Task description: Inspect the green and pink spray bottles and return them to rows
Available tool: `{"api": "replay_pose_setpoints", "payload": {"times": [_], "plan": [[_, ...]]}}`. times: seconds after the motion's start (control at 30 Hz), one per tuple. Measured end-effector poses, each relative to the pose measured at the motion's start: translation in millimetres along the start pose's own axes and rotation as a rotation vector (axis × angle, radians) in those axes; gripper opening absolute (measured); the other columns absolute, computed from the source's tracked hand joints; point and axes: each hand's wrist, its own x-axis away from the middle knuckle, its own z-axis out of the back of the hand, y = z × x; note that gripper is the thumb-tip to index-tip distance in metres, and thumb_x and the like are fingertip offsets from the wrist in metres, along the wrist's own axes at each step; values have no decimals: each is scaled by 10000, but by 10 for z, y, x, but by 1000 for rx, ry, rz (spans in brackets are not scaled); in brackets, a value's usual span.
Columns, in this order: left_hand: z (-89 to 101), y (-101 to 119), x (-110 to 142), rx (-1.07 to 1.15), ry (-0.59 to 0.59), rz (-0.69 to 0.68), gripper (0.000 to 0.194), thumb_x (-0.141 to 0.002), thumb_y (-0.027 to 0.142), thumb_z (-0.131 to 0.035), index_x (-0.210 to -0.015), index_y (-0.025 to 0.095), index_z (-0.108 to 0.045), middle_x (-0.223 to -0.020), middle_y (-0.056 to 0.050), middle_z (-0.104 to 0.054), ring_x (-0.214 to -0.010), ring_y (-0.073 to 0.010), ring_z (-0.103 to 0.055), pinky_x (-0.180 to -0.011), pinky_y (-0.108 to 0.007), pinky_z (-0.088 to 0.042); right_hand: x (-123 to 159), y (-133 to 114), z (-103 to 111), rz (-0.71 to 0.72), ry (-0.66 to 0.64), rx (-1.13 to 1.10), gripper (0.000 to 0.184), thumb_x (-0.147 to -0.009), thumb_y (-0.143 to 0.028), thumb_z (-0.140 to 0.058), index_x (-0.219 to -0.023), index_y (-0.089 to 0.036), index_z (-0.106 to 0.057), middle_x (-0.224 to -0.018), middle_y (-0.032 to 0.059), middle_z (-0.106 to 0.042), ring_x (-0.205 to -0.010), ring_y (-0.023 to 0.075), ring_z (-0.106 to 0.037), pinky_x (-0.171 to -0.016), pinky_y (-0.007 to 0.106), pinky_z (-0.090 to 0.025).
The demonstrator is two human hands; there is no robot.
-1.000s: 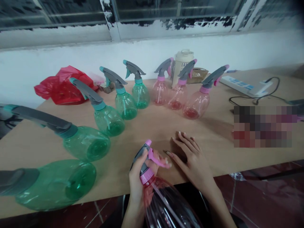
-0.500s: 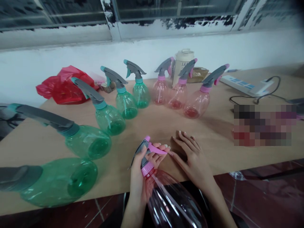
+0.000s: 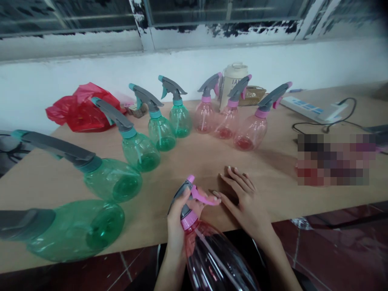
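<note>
My left hand (image 3: pixel 178 214) is wrapped round the neck and grey head of a clear pink spray bottle (image 3: pixel 216 254), the thumb along the head and the fingers behind the pink trigger. The bottle leans, its body toward me and partly cut off by the lower picture edge. Close by on the right, my right hand (image 3: pixel 247 198) lies on the table with fingers spread, holding nothing. Its index fingertip is near the trigger's tip; whether they touch I cannot tell.
Several green spray bottles (image 3: pixel 141 151) curve along the left; three pink spray bottles (image 3: pixel 251 131) stand at the back. Around them on the table (image 3: pixel 194 155) are a red plastic bag (image 3: pixel 91 109), a cream cup (image 3: pixel 235 74) and a power strip (image 3: pixel 312 109). A patch at right is pixelated.
The spray bottle's head has shifted slightly right, and its trigger points a little lower. My left fingers have moved along the trigger. My right hand stays in place.
</note>
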Motion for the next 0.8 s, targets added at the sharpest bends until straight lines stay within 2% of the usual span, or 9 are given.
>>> {"api": "replay_pose_setpoints", "payload": {"times": [0.07, 0.23, 0.37, 0.6, 0.7, 0.8], "plan": [[-1, -6, -20, 44, 10, 18, 145, -734, 295, -638, -765, 156, -665, -679, -39, -660, -796, -228, -675, -836, -391, -525, 4, 4, 0, 3, -3, 5, 477, -898, -459, -465, -1269, -168, -531, -1379, 109, -487, -1317, 259, -388, -1082, 529, -289], [54, -42, -58, 64, -96, 72, 269, -775, 358, -587, -785, 110, -689, -792, -105, -694, -981, -292, -646, -955, -457, -453, 9, 15, -3, 3, -19, 21, 482, -889, -447, -493, -1270, -155, -530, -1388, 102, -479, -1323, 256, -376, -1092, 512, -279], [74, -54, -76, 49, -114, 55, 279, -771, 359, -588, -809, 101, -686, -827, -115, -695, -1025, -306, -629, -986, -478, -423, 6, 16, -7, 5, -12, 19, 488, -888, -462, -490, -1263, -153, -535, -1378, 101, -490, -1320, 256, -380, -1089, 516, -282], [42, -45, -41, 11, -104, 31, 233, -746, 330, -617, -801, 110, -673, -794, -94, -686, -938, -278, -659, -942, -448, -462, 13, 4, -2, 8, 0, 9, 480, -889, -449, -489, -1267, -157, -535, -1376, 111, -490, -1315, 267, -390, -1079, 529, -293], [24, -24, 16, -36, -64, 5, 149, -727, 286, -633, -706, 140, -647, -676, -39, -647, -836, -249, -674, -871, -422, -510, 6, 2, -19, 1, 11, 0, 475, -883, -449, -498, -1256, -159, -545, -1368, 113, -498, -1310, 269, -397, -1080, 529, -293], [16, -5, 43, -77, -48, 9, 154, -701, 257, -647, -599, 149, -606, -555, -3, -577, -771, -231, -673, -838, -397, -524, -6, 6, -20, -10, 9, -22, 469, -873, -455, -514, -1242, -168, -559, -1364, 115, -502, -1316, 273, -389, -1081, 536, -287]]}}
